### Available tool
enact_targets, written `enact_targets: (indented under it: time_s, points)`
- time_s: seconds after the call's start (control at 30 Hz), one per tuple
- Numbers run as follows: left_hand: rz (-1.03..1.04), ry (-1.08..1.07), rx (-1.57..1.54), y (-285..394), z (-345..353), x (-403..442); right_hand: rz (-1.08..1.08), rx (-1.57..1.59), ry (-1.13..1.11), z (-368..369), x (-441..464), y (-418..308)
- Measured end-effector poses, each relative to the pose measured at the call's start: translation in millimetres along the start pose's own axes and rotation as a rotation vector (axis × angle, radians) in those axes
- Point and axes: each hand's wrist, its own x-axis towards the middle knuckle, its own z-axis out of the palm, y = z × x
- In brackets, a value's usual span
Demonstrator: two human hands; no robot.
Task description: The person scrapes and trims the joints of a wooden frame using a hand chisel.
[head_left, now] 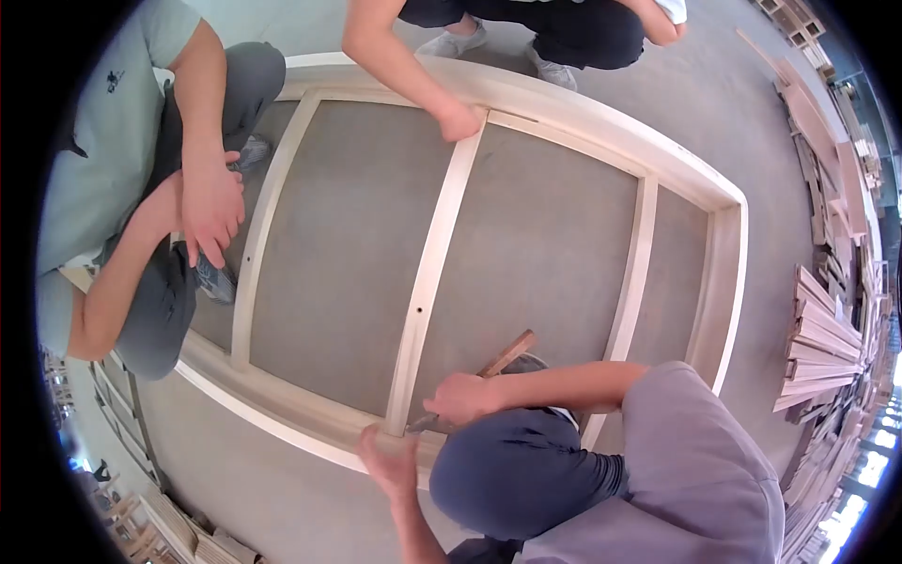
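Observation:
A large pale wooden frame [310,414] with several crossbars lies over the grey floor. My left hand [390,462] holds its near long rail beside the foot of the middle crossbar [435,254], thumb and fingers apart over the wood. Closed in my right hand [462,399] is a wooden-handled tool [507,353]. Its handle sticks out up and to the right, while a dull metal end points down toward the joint near my left hand. My fist hides its middle, so I cannot make out its exact kind. A dark hole shows in the middle crossbar.
One co-worker's hand [460,122] touches the far end of the middle crossbar. Another co-worker crouches at the left, hands [211,211] together over the knees. Stacked wooden boards [817,348] lie at the right. More timber [178,526] lies at the lower left.

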Motion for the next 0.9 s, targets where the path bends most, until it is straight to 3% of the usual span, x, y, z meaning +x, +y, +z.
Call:
enact_targets:
  time_s: [0.07,0.17,0.27,0.33,0.37,0.4,0.43,0.47,0.5,0.53,0.57,0.63,0.67,0.73,0.9]
  points:
    - [-0.103,-0.206,-0.115,23,-1,-2,-0.030,0.031,-0.055,-20,-9,-14]
    - [-0.363,-0.222,-0.330,11,2,-12,-0.010,0.009,-0.136,-34,-16,-30]
    - [-0.314,-0.138,-0.536,9,-2,-24,-0.044,0.048,-0.169,-36,-16,-35]
    - [-0.323,-0.158,-0.488,6,-10,-29,0.096,0.062,-0.308,-45,-12,-46]
    - [-0.300,-0.098,-0.399,-5,-13,-34,0.152,0.108,-0.302,-42,-10,-42]
    - [-0.346,-0.029,-0.264,-20,-17,-38,0.048,-0.002,-0.285,-61,-14,-54]
    - [-0.424,0.127,-0.113,-28,-23,-40,0.148,0.035,-0.216,-43,2,-32]
    - [-0.517,0.339,-0.178,-43,-24,-40,0.273,0.088,-0.156,-45,14,-31]
    - [-0.632,0.502,-0.264,-66,-17,-41,0.268,0.023,-0.106,-42,24,-21]
    - [-0.683,0.529,-0.028,-85,-13,-38,0.202,-0.143,-0.040,-34,37,-14]
    - [-0.681,0.553,0.010,-87,-8,-33,0.145,-0.308,0.047,-25,52,-10]
    - [-0.762,0.632,-0.075,-101,17,-20,-0.056,-0.381,0.170,-6,97,-13]
    - [-0.804,0.544,-0.135,-99,22,-18,-0.151,-0.415,0.238,0,120,-14]
    - [-0.875,0.363,-0.249,-80,19,-1,-0.210,-0.393,0.288,8,163,-19]
    - [-0.909,0.340,-0.241,-78,20,6,-0.291,-0.426,0.344,41,244,-8]
